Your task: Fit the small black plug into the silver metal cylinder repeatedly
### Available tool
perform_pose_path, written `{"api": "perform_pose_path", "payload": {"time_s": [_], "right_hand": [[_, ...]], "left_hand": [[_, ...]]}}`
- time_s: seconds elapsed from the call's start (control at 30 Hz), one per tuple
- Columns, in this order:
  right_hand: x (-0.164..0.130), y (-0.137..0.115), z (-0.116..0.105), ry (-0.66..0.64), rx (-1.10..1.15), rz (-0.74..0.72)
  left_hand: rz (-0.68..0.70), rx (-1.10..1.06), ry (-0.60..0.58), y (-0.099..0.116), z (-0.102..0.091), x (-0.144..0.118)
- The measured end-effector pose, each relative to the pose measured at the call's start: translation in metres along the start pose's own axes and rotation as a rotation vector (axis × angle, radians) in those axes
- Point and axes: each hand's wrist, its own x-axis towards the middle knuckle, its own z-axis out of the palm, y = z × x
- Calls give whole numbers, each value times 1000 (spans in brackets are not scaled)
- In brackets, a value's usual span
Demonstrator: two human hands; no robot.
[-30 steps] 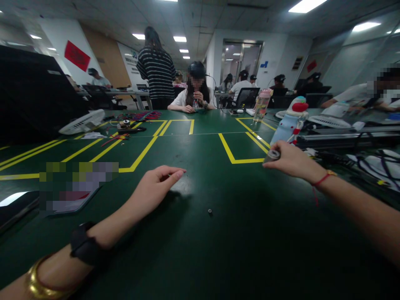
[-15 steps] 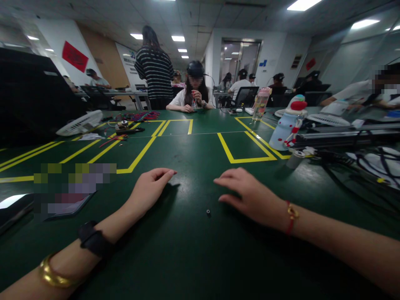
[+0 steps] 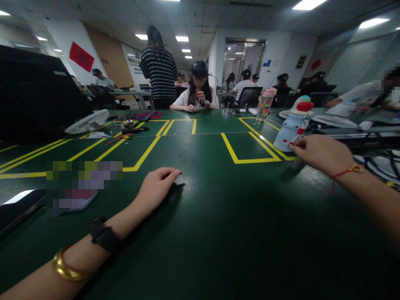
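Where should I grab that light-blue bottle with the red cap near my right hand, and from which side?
Grip the light-blue bottle around its lower body, likely from the near right, where the right hand already is. It stands upright, flares toward the base, and the red cap looks too rounded to hold well.

the right hand (image 3: 323, 155) is extended to the far right of the green table (image 3: 218, 233), palm down, fingers drawn together over a small grey cylindrical container (image 3: 296, 163) that stands at the near right corner of a yellow taped rectangle (image 3: 250, 146). only the container's lower side shows below the fingers; whether it is gripped cannot be told. just beyond stands a pale blue bottle (image 3: 292, 131) with a red-and-white top, upright, close to the fingertips.
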Motion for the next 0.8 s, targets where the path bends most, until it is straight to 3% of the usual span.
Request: {"api": "perform_pose_path", "payload": {"time_s": [0.07,0.2,0.57,0.8], "right_hand": [[10,19,3,-107,-19,56],[16,34,7,-142,-7,74],[24,48,8,-241,38,88],[24,50,9,-213,69,100]], "left_hand": [[-6,4,-3,0,0,0],[-12,-8,-5,-1,0,0],[-16,13,-4,2,0,-1],[-4,9,3,3,-1,-2]]}}
